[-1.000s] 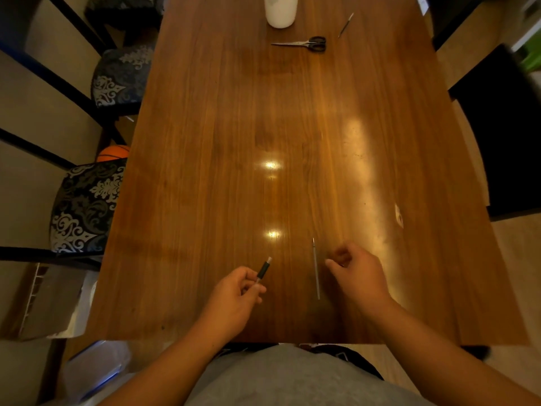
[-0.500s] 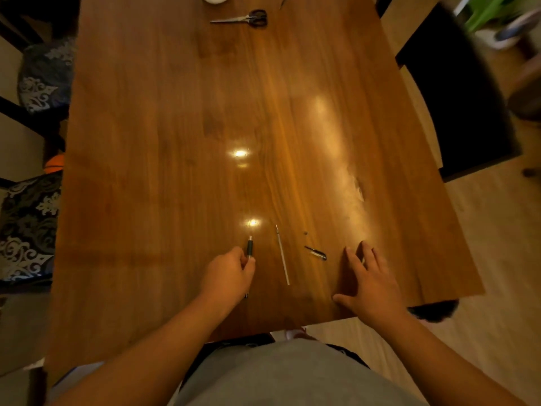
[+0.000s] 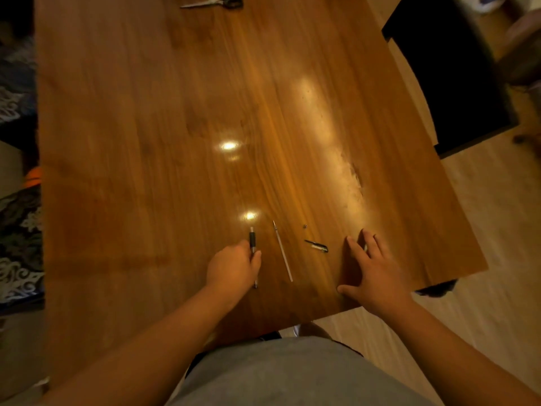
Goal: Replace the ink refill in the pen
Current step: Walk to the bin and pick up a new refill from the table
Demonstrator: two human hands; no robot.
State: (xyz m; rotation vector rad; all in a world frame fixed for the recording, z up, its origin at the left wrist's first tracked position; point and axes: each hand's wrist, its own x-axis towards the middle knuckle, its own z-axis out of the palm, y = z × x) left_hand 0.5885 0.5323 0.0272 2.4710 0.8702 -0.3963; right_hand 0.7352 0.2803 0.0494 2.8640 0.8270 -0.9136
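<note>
A person's left hand (image 3: pixel 234 266) pinches the pen barrel (image 3: pixel 252 244) in its grip, low over the wooden table (image 3: pixel 146 127). The thin ink refill (image 3: pixel 282 251) lies loose just beside it. The right hand (image 3: pixel 371 272) rests flat, fingers spread, near a small pen part (image 3: pixel 316 246).

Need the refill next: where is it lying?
Head view: the refill lies on the table, between the left hand and the small dark pen piece.
</note>
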